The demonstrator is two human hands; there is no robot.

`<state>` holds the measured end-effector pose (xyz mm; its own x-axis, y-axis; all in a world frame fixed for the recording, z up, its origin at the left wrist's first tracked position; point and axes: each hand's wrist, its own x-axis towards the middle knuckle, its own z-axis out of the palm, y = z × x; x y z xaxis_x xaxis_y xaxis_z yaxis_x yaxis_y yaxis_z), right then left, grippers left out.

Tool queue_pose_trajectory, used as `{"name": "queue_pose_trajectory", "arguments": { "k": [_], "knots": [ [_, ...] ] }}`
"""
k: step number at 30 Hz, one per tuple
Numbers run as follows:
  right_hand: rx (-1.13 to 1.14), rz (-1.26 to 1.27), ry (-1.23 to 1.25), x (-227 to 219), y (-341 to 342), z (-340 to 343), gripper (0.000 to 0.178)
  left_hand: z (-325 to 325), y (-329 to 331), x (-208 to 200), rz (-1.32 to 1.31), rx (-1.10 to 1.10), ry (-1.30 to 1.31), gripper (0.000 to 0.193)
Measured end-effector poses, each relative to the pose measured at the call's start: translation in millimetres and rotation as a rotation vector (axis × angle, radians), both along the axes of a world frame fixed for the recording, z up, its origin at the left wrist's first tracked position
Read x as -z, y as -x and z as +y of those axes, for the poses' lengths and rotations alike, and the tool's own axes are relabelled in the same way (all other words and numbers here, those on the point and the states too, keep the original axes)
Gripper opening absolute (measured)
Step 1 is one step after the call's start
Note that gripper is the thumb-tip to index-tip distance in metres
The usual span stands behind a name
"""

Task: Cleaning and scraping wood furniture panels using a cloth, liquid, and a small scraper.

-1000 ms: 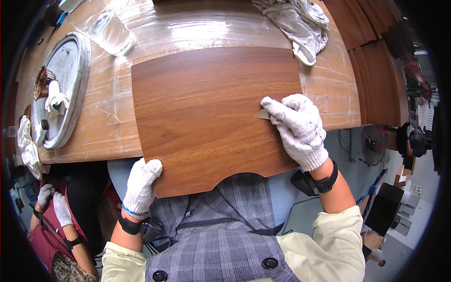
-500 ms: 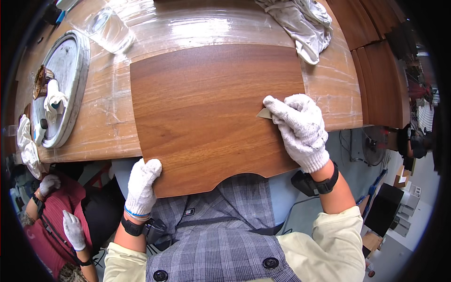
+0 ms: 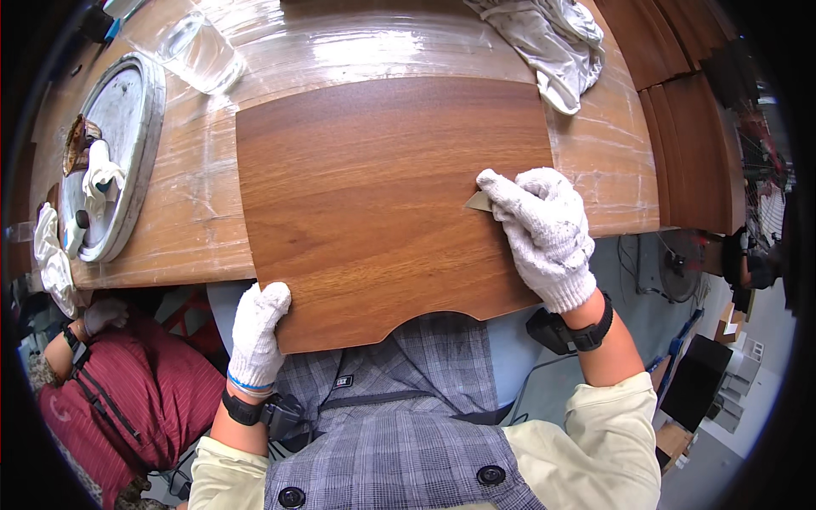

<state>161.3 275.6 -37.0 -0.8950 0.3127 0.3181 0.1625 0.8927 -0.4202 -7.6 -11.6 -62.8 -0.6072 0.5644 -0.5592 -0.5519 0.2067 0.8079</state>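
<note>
A brown wood-grain panel (image 3: pixel 387 204) with a curved notch in its near edge lies partly on the table and juts out toward my body. My gloved left hand (image 3: pixel 257 336) grips its near left corner, thumb on top and fingers hidden beneath. My gloved right hand (image 3: pixel 548 234) rests over the panel's right side, fingers pinched around a small flat beige piece (image 3: pixel 480 201). One pointed corner of that piece sticks out against the panel's face; its material is unclear.
Plastic film covers the wooden table (image 3: pixel 191 204). At far left are a clear container of liquid (image 3: pixel 200 55), a round grey lid-like tray (image 3: pixel 149 127) holding a stained can and cloth, and a white rag (image 3: pixel 53 263). Another rag (image 3: pixel 561 64) lies far right. A co-worker (image 3: pixel 136 391) is at left.
My hands and the panel stay almost in place. The co-worker at left has leaned forward, and one of their gloved hands has gone out of sight.
</note>
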Motion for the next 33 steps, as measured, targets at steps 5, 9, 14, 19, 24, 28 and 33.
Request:
{"name": "queue_pose_trajectory", "arguments": {
  "k": [5,9,14,19,24,28,33],
  "knots": [
    [-0.012,-0.028,-0.033,-1,-1,1,0.053,-10,3,11,0.008,-0.021,0.012,0.036],
    [-0.03,-0.032,-0.018,0,-2,1,0.052,-2,-4,1,0.077,-0.053,0.061,0.018],
    [-0.027,-0.009,-0.015,0,-3,1,0.052,6,-6,-6,-0.038,-0.1,0.009,0.017],
    [-0.138,-0.055,0.205,0,-18,-3,0.055,3,-5,-3,-0.027,-0.104,-0.01,0.019],
    [-0.164,-0.068,0.074,-11,-15,-11,0.052,-10,-6,10,0.025,-0.091,-0.071,0.021],
    [-0.153,-0.085,0.06,-12,-12,-13,0.049,-17,-4,20,0.005,-0.116,-0.122,0.024],
    [-0.18,-0.058,0.07,-14,-11,-14,0.044,-29,-4,34,0.12,-0.051,-0.192,0.025]
  ]
}}
